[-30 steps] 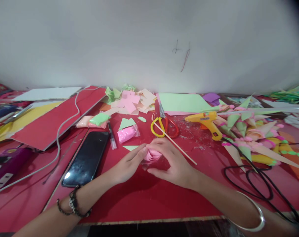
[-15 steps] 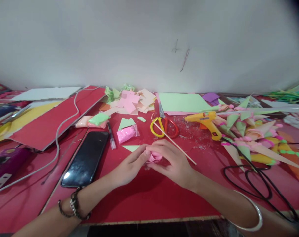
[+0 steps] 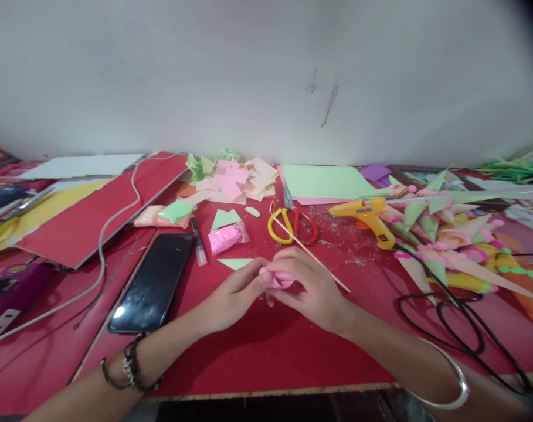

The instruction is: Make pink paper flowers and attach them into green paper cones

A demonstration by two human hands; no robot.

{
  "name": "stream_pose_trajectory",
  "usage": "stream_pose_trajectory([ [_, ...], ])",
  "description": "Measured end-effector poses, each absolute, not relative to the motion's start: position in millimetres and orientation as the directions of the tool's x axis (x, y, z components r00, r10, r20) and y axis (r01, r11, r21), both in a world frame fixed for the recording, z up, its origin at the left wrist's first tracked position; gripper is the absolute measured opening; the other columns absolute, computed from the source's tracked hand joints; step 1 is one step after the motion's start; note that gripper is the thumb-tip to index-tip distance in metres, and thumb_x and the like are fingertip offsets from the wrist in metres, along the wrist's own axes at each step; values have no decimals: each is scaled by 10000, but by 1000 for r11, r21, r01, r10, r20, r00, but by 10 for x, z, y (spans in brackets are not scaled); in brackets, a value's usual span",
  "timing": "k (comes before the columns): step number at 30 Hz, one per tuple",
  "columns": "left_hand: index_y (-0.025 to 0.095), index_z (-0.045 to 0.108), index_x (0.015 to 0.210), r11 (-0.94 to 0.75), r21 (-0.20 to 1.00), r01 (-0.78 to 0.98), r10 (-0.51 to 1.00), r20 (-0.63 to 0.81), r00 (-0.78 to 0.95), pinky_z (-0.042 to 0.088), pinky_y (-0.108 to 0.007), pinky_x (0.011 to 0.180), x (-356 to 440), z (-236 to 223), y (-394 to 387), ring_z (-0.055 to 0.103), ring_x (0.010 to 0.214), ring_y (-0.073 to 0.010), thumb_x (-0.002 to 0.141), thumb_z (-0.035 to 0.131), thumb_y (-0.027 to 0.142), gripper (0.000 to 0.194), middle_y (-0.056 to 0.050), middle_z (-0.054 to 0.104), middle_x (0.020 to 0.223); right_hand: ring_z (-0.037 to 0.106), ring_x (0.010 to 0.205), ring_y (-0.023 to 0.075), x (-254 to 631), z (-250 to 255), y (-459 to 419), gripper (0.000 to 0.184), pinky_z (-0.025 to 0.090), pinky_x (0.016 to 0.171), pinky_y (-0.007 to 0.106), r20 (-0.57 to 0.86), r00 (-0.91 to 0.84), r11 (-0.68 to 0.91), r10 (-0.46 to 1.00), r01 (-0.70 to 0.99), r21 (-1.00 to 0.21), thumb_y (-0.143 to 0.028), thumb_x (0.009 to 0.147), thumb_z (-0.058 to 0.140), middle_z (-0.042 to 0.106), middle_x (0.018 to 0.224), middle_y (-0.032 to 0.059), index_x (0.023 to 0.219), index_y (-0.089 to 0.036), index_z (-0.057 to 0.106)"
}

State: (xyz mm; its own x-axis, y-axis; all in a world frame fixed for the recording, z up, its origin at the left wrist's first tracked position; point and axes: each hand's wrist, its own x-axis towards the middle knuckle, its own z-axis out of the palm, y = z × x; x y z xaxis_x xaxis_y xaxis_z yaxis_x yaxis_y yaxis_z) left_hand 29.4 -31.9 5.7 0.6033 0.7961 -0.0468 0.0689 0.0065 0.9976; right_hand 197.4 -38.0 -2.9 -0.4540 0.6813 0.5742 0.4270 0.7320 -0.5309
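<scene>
A small pink paper flower (image 3: 282, 280) is held between my two hands over the front of the red table. My left hand (image 3: 238, 298) pinches its left edge with thumb and fingers. From the other side my right hand (image 3: 315, 288) curls its fingers around it, hiding part of the paper. Just beyond the hands lie scissors (image 3: 284, 227) with one yellow and one red handle loop, and a thin stick (image 3: 316, 261) rests across them. A light green paper piece (image 3: 233, 263) lies beside my left fingertips.
To the left are a black phone (image 3: 152, 284), a marker (image 3: 199, 243) and a pink clay packet (image 3: 227, 237). A yellow glue gun (image 3: 367, 220) with a looped black cord (image 3: 442, 319) lies right, near finished paper flowers (image 3: 451, 234). Green paper sheets (image 3: 325, 181) lie at the back.
The pink paper flower has been turned and tilted between my fingers, so its folded side now shows differently. Both hands stay in nearly the same place.
</scene>
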Motion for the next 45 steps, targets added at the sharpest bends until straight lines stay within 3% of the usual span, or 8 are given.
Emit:
stream_pose_trajectory([
  [5,173,518,859,-97,986,134,825,4,566,429,-215,712,290,18,-313,529,797,-128,834,384,425,287,-8,563,840,532,844,133,1975,-31,-387,338,473,722,259,514,-502,715,696,414,-564,-223,787,534,502,932,33,1116,-263,467],
  [10,161,539,807,-159,964,213,840,18,543,420,-215,676,280,-3,-288,525,764,-133,815,415,442,307,-9,573,805,527,811,132,1968,-1,-387,220,464,710,257,520,-481,704,706,397,-588,-258,764,569,502,883,30,980,-221,543],
  [14,173,546,883,-86,990,110,810,5,586,430,-231,733,279,9,-287,552,821,-143,825,412,419,286,-18,596,861,526,795,130,1971,11,-373,178,458,697,250,525,-465,699,713,417,-581,-253,763,569,509,862,32,934,-203,558],
  [19,181,469,1007,11,999,-47,790,20,613,430,-275,810,289,-1,-297,545,923,-162,746,580,319,315,-41,566,984,533,804,140,1980,11,-365,137,457,696,263,543,-405,678,735,450,-581,-287,767,560,508,842,30,877,-205,566],
  [24,149,514,898,5,999,51,821,-33,569,431,-250,756,302,27,-274,561,842,-143,752,571,265,195,-28,588,867,522,804,138,1987,11,-373,126,457,701,263,508,-455,682,731,462,-567,-254,779,541,497,860,33,896,-210,560],
  [30,157,506,774,36,995,89,849,-77,523,417,-230,662,298,58,-247,528,732,-119,725,589,299,172,21,536,737,509,890,155,2028,10,-355,304,456,788,304,456,-530,693,715,448,-565,-259,753,574,480,942,50,1047,-213,517],
  [41,163,495,787,111,992,57,826,-124,550,402,-253,748,273,47,-243,509,836,-142,720,595,318,196,6,537,797,447,1089,170,2036,52,-363,328,425,886,307,459,-546,705,701,437,-558,-251,780,539,441,1160,87,1104,-214,503],
  [45,149,506,775,118,993,18,808,-106,580,402,-233,722,277,48,-238,506,783,-119,715,608,298,190,11,531,778,512,1000,144,2043,48,-360,305,446,850,262,475,-561,724,678,399,-563,-246,784,545,522,1085,74,1082,-198,508],
])
